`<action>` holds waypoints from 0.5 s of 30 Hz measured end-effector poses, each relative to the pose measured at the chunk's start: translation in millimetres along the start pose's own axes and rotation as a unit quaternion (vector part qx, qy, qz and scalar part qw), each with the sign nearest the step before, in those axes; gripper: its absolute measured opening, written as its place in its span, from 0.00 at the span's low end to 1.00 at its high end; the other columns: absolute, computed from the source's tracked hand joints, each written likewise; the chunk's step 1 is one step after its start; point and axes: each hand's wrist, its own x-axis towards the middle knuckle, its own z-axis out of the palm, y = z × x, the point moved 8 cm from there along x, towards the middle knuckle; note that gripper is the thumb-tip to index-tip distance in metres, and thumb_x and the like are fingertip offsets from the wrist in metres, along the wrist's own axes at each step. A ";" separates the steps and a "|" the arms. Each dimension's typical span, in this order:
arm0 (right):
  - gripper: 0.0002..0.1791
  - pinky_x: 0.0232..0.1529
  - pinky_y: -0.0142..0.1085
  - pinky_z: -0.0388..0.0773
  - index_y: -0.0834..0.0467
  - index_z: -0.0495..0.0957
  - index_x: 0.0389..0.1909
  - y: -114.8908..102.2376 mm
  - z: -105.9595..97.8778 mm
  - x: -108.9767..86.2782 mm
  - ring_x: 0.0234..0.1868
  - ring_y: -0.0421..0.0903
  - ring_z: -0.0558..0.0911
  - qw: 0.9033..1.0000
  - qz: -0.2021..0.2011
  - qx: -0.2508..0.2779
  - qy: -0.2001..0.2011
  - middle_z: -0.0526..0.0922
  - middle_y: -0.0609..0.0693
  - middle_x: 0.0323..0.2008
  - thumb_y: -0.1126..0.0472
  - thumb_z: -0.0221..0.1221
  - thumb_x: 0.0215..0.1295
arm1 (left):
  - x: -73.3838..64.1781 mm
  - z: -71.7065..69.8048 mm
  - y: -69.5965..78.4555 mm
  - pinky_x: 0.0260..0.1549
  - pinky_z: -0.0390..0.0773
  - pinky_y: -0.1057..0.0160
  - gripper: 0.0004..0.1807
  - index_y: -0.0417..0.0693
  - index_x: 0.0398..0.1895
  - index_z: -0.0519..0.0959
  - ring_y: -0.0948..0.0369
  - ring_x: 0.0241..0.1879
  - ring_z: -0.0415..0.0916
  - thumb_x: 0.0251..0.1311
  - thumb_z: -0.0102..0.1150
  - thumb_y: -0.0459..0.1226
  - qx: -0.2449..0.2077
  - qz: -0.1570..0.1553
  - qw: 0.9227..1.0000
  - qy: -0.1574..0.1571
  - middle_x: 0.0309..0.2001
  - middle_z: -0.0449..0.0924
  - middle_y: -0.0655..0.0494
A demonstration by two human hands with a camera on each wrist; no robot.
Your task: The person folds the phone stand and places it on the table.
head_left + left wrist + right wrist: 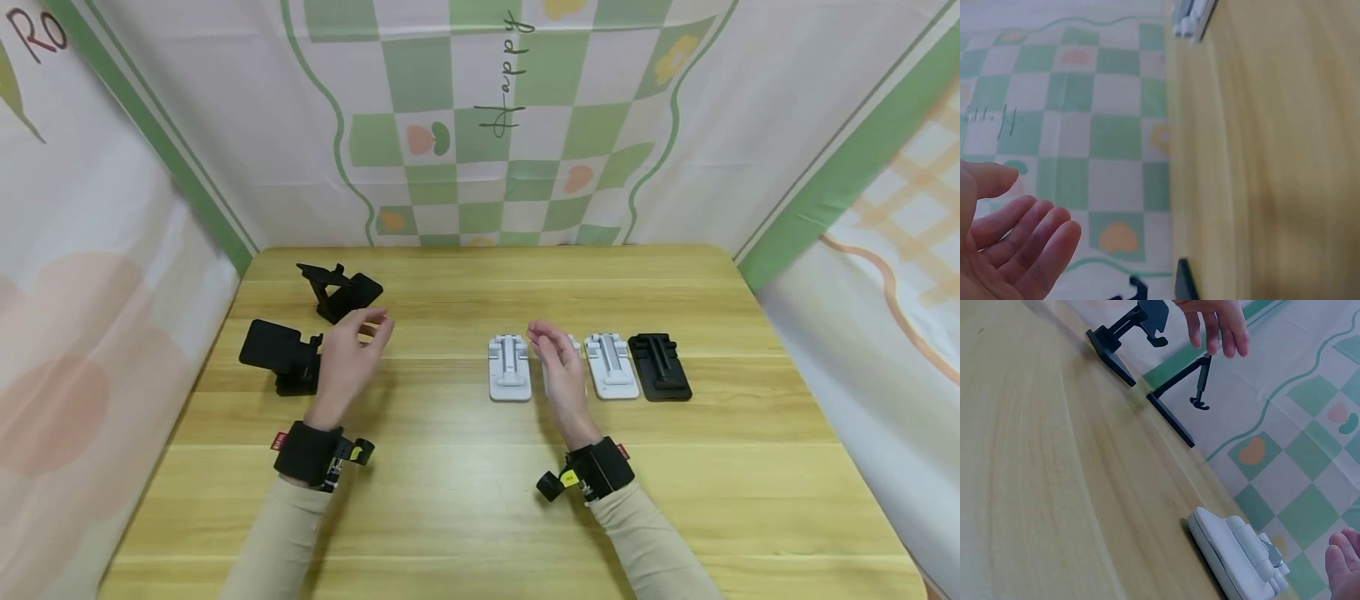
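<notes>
My left hand (350,360) is raised beside two unfolded black phone stands, its fingers loosely bent and holding nothing. The nearer black phone stand (285,354) has its plate tilted up; the farther black phone stand (341,292) is at the back left. Over the row of folded phone stands hovers my right hand (562,375), also holding nothing, fingers relaxed. It partly covers a white folded stand (576,345). Flat to its left lies another white folded phone stand (510,368). To its right are a white folded stand (612,367) and a black folded stand (660,367).
The wooden table (450,483) carries all the stands. A checkered curtain (487,183) hangs along its back edge, with pale cloths (120,333) at the sides. Black bands with small cameras circle both wrists.
</notes>
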 end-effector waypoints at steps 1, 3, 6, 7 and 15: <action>0.21 0.73 0.36 0.66 0.64 0.67 0.70 0.7 0.3 -0.3 0.71 0.49 0.72 1.000 0.003 -0.001 0.000 0.71 0.59 0.70 0.60 0.45 0.83 | 0.2 -4.8 1.2 0.38 0.83 0.53 0.16 0.40 0.57 0.83 0.48 0.44 0.83 0.73 0.60 0.39 0.003 0.010 1.000 0.010 0.49 0.84 0.44; 0.21 0.73 0.36 0.67 0.64 0.67 0.70 0.8 0.9 -1.1 0.71 0.49 0.72 1.000 0.005 -0.005 -0.001 0.72 0.58 0.70 0.61 0.45 0.83 | 0.2 -13.7 2.5 0.38 0.82 0.58 0.15 0.40 0.56 0.83 0.49 0.43 0.83 0.73 0.61 0.38 0.013 0.025 0.999 0.031 0.48 0.85 0.44; 0.20 0.72 0.36 0.67 0.65 0.67 0.70 0.5 1.4 -1.3 0.71 0.50 0.72 1.000 0.002 -0.002 0.001 0.72 0.58 0.70 0.62 0.44 0.83 | -0.3 -27.1 4.1 0.37 0.78 0.71 0.14 0.39 0.54 0.84 0.51 0.41 0.84 0.71 0.63 0.37 0.031 0.050 0.996 0.064 0.45 0.85 0.44; 0.21 0.73 0.36 0.67 0.66 0.67 0.70 0.1 1.4 -1.5 0.71 0.51 0.72 1.000 -0.001 0.000 -0.001 0.71 0.59 0.70 0.62 0.44 0.83 | -0.8 -31.9 4.7 0.37 0.76 0.74 0.13 0.38 0.53 0.85 0.51 0.40 0.84 0.71 0.63 0.36 0.036 0.061 0.995 0.077 0.44 0.85 0.44; 0.21 0.72 0.34 0.67 0.68 0.66 0.70 -1.3 0.6 -1.7 0.71 0.51 0.71 1.000 -0.010 0.020 -0.006 0.69 0.64 0.71 0.64 0.44 0.83 | -9.6 -78.1 -2.2 0.44 0.78 0.50 0.08 0.35 0.42 0.88 0.43 0.41 0.83 0.67 0.64 0.32 0.045 0.113 0.966 0.228 0.39 0.86 0.39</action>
